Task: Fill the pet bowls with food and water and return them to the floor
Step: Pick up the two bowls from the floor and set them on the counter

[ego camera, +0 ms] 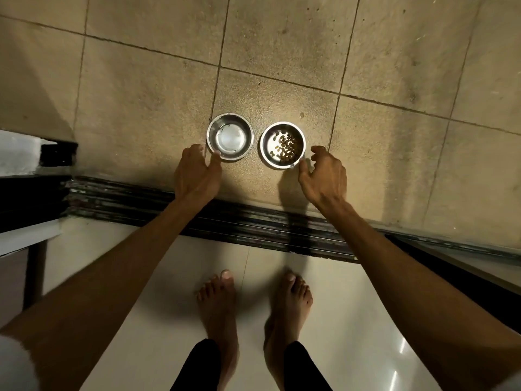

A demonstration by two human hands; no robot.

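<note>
Both my bare feet stand closest to me on the pale glossy floor, toes pointing forward, with the dark cuffs of my trousers just above the ankles. My forearms reach out past them, across the dark, worn sliding-door track that divides the glossy floor from the rougher beige tiled floor beyond.

Just past the track, my left hand rests low over the tiles with its fingers loosely curled and apart; the thumb tip touches the near rim of the water bowl, but nothing is clamped in the hand. My right hand is likewise relaxed and spread, its thumb at the near right edge of the food bowl, the fingers arched above the tile just beside it. Whether that thumb truly presses the rim I cannot tell.

Both steel bowls sit upright on the beige tiles, side by side with a narrow gap between them. The left one holds clear water. The right one holds a scatter of brown kibble gathered toward its right half.

At far left, a white ledge and a dark frame border the scene.
</note>
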